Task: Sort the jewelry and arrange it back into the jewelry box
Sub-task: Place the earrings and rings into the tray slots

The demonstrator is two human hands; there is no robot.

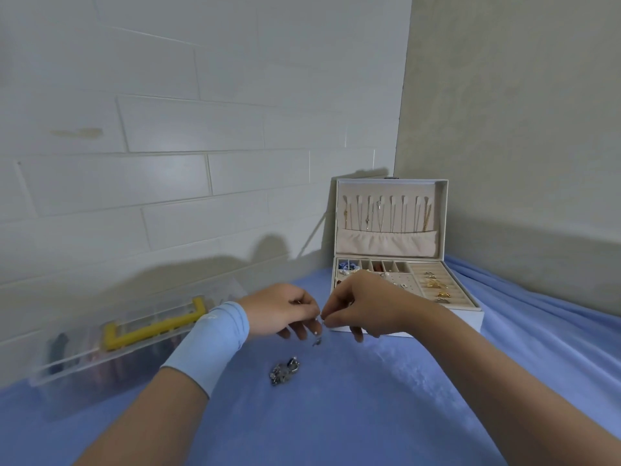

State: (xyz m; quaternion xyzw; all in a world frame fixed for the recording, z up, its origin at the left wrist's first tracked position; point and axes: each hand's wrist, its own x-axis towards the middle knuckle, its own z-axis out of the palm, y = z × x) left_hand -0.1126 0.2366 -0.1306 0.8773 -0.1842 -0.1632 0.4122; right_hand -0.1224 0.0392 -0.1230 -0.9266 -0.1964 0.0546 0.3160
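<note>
A blue cloth (369, 415) covers the surface. At its left lies a clear plastic organizer (84, 358) with a yellow handle (151, 326). The jewelry box (470, 319) stands open in the back corner, necklaces hanging in its lid and earrings and rings in its tray. Just in front of it, the left hand (279, 309) and right hand (363, 304) meet fingertip to fingertip, both pinching a small silver piece (321, 319) too tiny to identify. A pile of silver jewelry (285, 370) lies on the cloth below them.

Left, white tiled wall (168, 129); right, beige wall (521, 129); corner between. Blue cloth (336, 415) over surface.
</note>
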